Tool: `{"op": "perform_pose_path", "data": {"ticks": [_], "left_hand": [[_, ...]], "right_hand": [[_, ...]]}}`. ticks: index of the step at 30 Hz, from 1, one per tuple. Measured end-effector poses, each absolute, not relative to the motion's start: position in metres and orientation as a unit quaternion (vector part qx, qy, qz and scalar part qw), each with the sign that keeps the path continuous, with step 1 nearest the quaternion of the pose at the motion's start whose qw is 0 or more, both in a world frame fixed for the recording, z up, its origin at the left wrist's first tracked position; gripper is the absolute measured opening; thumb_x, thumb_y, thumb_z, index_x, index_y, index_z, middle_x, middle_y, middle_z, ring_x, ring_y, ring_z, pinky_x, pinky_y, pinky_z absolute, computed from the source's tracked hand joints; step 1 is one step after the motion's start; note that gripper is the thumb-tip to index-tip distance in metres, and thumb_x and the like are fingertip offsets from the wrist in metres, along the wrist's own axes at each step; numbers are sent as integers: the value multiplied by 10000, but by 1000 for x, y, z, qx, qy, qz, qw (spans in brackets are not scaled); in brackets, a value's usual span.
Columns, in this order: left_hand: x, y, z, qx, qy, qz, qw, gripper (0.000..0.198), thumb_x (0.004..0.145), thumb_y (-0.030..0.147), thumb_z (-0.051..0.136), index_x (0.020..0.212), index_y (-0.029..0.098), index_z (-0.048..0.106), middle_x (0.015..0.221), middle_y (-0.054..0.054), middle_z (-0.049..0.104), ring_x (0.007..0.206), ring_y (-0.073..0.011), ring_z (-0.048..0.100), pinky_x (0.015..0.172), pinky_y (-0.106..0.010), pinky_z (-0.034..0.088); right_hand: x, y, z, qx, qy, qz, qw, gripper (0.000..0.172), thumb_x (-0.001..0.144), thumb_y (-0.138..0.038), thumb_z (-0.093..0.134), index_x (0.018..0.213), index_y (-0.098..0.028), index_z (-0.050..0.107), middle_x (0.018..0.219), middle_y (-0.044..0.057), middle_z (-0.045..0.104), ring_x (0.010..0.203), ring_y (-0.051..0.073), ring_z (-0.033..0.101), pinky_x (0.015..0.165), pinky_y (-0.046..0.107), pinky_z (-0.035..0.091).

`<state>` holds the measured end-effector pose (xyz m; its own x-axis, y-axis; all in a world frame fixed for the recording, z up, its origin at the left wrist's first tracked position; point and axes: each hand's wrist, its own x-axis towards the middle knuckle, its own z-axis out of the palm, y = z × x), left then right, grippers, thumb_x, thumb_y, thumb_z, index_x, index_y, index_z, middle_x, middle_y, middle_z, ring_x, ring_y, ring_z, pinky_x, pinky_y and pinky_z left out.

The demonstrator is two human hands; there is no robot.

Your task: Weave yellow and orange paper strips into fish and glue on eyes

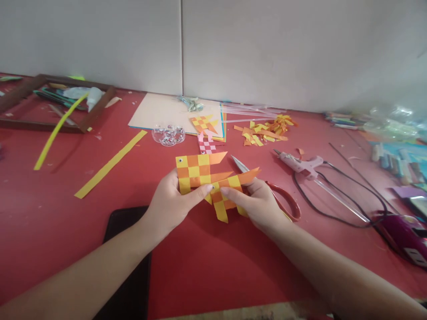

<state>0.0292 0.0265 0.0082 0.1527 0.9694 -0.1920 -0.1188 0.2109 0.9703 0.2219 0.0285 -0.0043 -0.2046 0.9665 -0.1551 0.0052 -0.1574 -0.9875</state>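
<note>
My left hand [175, 195] is closed on a woven paper fish [199, 170] in yellow and orange checks, with a googly eye at its upper left corner. Between the thumb and fingers of my right hand [258, 202] is a second yellow and orange woven paper fish [230, 191]. The two fish overlap slightly where my thumbs come close together. Scissors with red handles [288, 200] lie partly hidden behind my right hand. Just beyond the held fish rests a pink checked paper fish [206, 143].
A pink glue gun [302, 165] with its cord lies right. Behind are paper scraps [267, 131], a clear case of googly eyes [168, 134] and paper sheets [160, 111] with another woven fish [202, 122]. Left are yellow strips [110, 164], a wooden frame [83, 124] and a dark tablet-like object [128, 218].
</note>
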Motion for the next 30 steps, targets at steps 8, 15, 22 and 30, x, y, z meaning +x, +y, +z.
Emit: {"op": "perform_pose_path", "data": {"ticks": [8,15,22,30], "left_hand": [[29,25,7,433,480,454,613,384,781,346,807,1109,192,680,1121,-78,767,1031,-263,728,856,-358,605],[31,25,9,425,481,462,612,410,778,358,810,1119,184,662,1094,-80,770,1045,-267,721,868,-365,599],[29,26,7,423,460,457,633,380,793,340,802,1116,182,677,1137,-85,762,1057,-257,720,899,-362,595],[30,26,7,429,457,467,624,285,797,304,793,1051,196,720,1077,-58,783,1000,-242,740,859,-338,607]], "right_hand": [[223,28,-4,-479,-492,601,409,284,781,-416,793,1013,-253,770,1040,58,778,951,235,740,853,391,620],[219,28,2,-484,-489,596,414,273,772,-413,797,982,-240,767,942,47,771,853,206,722,735,340,614],[221,28,3,-500,-507,570,410,236,766,-429,791,866,-218,759,651,3,654,601,131,604,483,239,485],[220,26,12,-486,-525,575,397,205,774,-405,778,864,-222,758,762,10,673,570,94,557,471,223,469]]}}
